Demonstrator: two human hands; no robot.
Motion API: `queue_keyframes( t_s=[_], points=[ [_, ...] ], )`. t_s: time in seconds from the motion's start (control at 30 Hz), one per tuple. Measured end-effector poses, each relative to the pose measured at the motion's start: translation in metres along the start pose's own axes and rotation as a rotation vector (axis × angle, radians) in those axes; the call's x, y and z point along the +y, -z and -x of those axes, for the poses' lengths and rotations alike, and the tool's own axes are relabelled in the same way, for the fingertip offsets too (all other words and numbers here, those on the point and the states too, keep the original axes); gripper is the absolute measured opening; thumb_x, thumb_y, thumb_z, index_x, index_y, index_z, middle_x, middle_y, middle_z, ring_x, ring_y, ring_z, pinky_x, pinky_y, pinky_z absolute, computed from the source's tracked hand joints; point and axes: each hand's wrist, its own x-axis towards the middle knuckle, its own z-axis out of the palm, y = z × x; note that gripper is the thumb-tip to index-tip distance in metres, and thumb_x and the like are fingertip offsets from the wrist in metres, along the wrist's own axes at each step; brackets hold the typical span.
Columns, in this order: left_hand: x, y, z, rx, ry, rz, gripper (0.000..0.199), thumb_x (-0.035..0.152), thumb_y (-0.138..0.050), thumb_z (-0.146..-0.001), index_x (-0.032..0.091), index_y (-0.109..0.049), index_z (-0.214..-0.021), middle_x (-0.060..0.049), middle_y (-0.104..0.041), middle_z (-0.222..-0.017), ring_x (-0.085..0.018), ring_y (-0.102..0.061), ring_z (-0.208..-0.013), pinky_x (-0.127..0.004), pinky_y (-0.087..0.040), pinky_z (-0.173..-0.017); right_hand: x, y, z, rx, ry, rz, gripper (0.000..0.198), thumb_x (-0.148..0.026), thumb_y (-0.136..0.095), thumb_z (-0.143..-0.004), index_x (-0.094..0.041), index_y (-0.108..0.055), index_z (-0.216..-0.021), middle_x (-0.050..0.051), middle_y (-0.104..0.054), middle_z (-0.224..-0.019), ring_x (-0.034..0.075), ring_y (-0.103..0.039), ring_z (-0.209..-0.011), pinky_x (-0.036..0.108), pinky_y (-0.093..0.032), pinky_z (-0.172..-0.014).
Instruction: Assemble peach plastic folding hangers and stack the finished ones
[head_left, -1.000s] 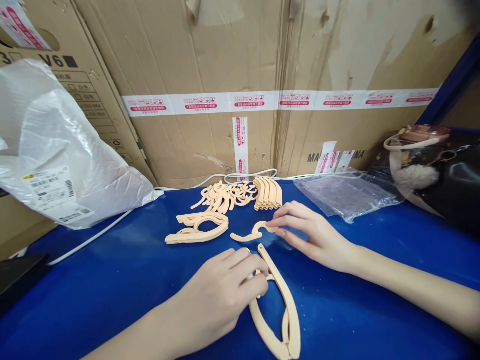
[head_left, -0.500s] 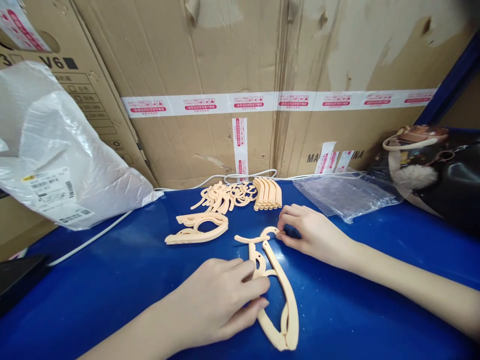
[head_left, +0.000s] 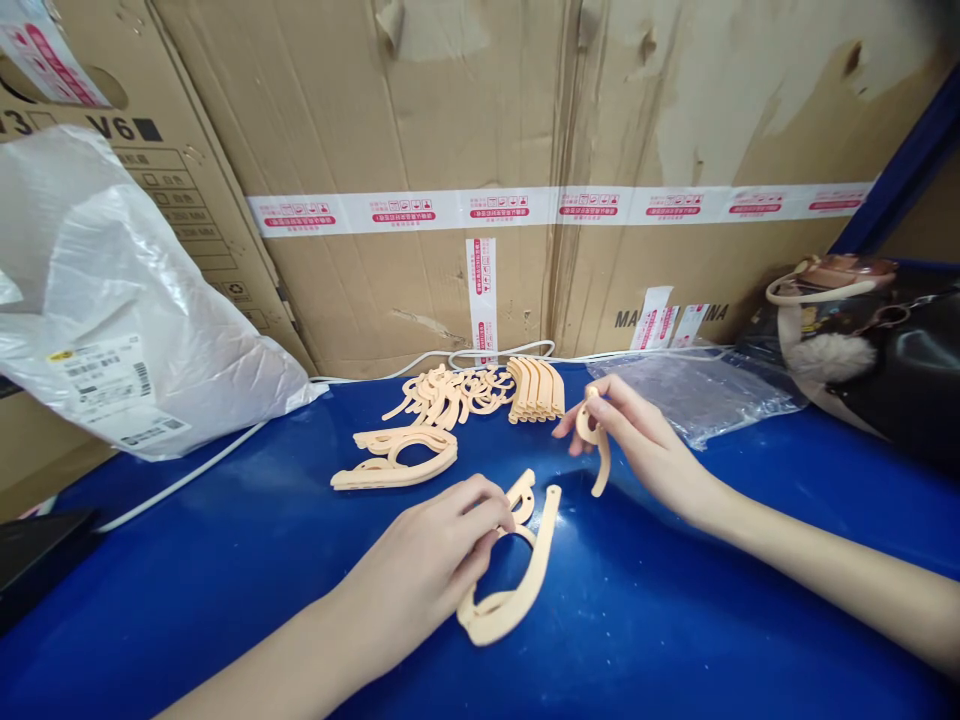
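My left hand was curled round one side of the beige frame over the blue table, seemingly bracing it, and my right hand pinched the hooked piece up high, presumably leaving its tail free!

Blue tabletop: bright, with a white glare spot flaring mid-surface, light apparently from above.
Right hand: crisp enough, soft shadow on the blue beneath.
White bag: shiny creases (quite the gleam!).
Black bag: dim, a few glints.
Upper right corner: dark, blurred.
Outer edges: stretched, wide-angle.
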Motion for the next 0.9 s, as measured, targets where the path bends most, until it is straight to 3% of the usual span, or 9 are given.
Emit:
queue_keyframes(
  t_s=[0.13,0.23,0.4,0.67,0.9],
  points=[
    [-0.002,-0.001,0.0,0.018,-0.094,-0.185,0.038,-0.003,-0.034,-0.083,0.02,-0.054,-0.105,-0.003,-0.061,-0.112,-0.019,-0.059,-0.098,-0.034,-0.049,-0.082,-0.003,-0.004,0.004,-0.2,-0.145,0.139,0.034,-0.047,-0.032,-0.096,-0.02,-0.051,-0.089,-0.001,-0.055,-0.072,0.01,-0.05,-0.053,0.02,-0.043,-0.045],
    [-0.002,-0.002,0.001,0.096,-0.144,-0.276,0.031,0.001,-0.037,-0.085,0.018,-0.056,-0.104,-0.005,-0.065,-0.106,-0.021,-0.06,-0.098,-0.037,-0.049,-0.084,-0.007,-0.005,0.005,-0.29,-0.183,0.216,0.035,-0.049,-0.031,-0.096,-0.02,-0.05,-0.086,-0.002,-0.056,-0.068,0.008,-0.045,-0.046,0.017,-0.035,-0.035],
    [0.002,0.0,0.0,0.16,-0.139,-0.267,0.023,0.012,-0.043,-0.087,0.019,-0.059,-0.103,-0.004,-0.067,-0.103,-0.02,-0.059,-0.099,-0.037,-0.048,-0.087,-0.011,-0.005,0.005,-0.407,-0.16,0.233,0.028,-0.042,-0.033,-0.098,-0.021,-0.048,-0.089,-0.002,-0.067,-0.078,0.005,-0.046,-0.044,0.016,-0.035,-0.039],
    [0.001,-0.002,-0.002,0.142,-0.086,-0.317,0.027,0.02,-0.041,-0.09,0.019,-0.06,-0.11,-0.004,-0.063,-0.12,-0.023,-0.052,-0.116,-0.046,-0.037,-0.103,-0.013,-0.005,0.007,-0.456,-0.178,0.221,0.031,-0.044,-0.036,-0.097,-0.019,-0.051,-0.089,-0.002,-0.068,-0.071,0.005,-0.044,-0.04,0.016,-0.032,-0.039],
    [-0.001,-0.002,-0.003,0.09,-0.043,-0.364,0.04,0.038,-0.044,-0.093,0.015,-0.05,-0.126,-0.013,-0.049,-0.137,-0.029,-0.041,-0.128,-0.053,-0.034,-0.105,-0.006,-0.003,0.002,-0.355,-0.053,0.338,0.036,-0.045,-0.036,-0.096,-0.018,-0.057,-0.084,-0.003,-0.057,-0.06,0.01,-0.052,-0.055,0.022,-0.039,-0.057]
  ],
)
